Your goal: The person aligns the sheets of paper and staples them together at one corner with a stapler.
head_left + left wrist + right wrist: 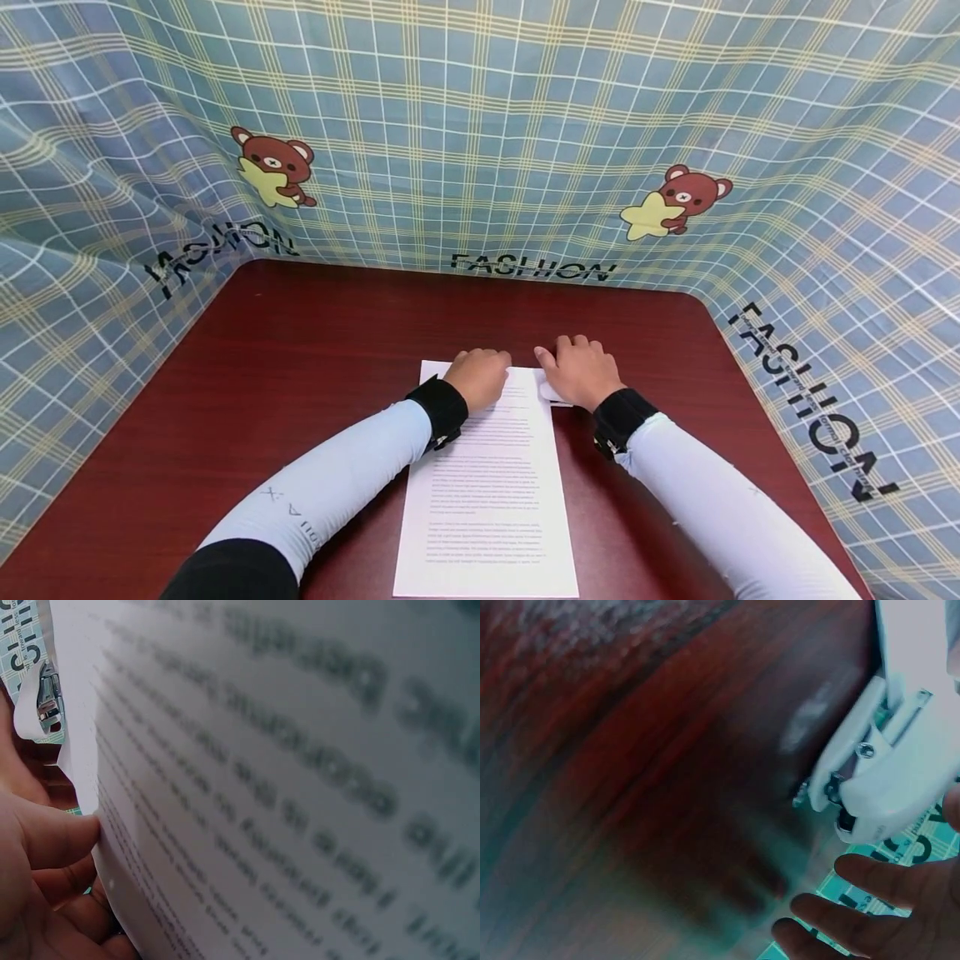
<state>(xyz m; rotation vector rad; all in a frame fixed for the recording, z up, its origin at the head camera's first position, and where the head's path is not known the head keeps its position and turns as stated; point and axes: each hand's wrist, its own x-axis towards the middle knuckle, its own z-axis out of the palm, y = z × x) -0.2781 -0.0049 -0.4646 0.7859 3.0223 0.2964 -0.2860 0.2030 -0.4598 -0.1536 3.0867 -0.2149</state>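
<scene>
A white sheet of printed paper [487,500] lies lengthwise on the table, its text running in dense lines. My left hand [480,377] rests at its far end and pinches the edge; the left wrist view shows the thumb [64,834] against the paper [225,787] with curled fingers beneath. At the far right corner sits a white stapler [557,398], mostly covered by my right hand [583,372]. Seen from the right wrist, the stapler [892,780] lies by the palm, and the fingers [855,922] stretch past it, spread apart. How the palm meets the stapler is hidden.
The dark red wooden table [315,333] has rounded far corners. Behind it and on both sides hangs a blue checked cloth [465,150] with bear prints and lettering.
</scene>
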